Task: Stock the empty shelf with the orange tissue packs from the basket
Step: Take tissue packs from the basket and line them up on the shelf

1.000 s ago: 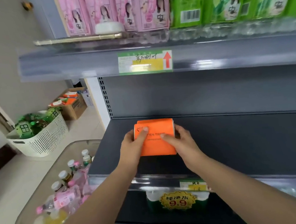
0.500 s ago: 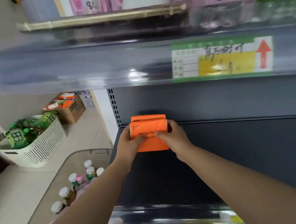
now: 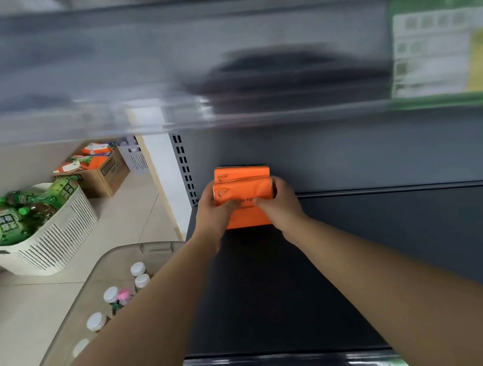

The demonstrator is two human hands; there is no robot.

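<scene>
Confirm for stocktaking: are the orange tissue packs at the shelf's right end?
No, the orange tissue packs are at the dark shelf's left end.

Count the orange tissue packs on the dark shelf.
2. One orange pack is gripped between the left hand and right hand at the shelf's back left; the second pack shows beyond it, by the back wall. More may be hidden.

White slatted basket (image 3: 58, 240) noted on the tiled floor, filled with green-labelled bottles (image 3: 9, 222). Behind it, an open cardboard box (image 3: 105, 179) is seen, with a small pale slatted container (image 3: 135, 159) just beyond. In front of the basket, to its right, a translucent bin (image 3: 151, 248) is recorded, holding white-capped bottles (image 3: 137, 269) and one pink cap (image 3: 123, 293). Far right and above the basket, a blurred green-and-yellow label (image 3: 443, 48) is observed.
</scene>
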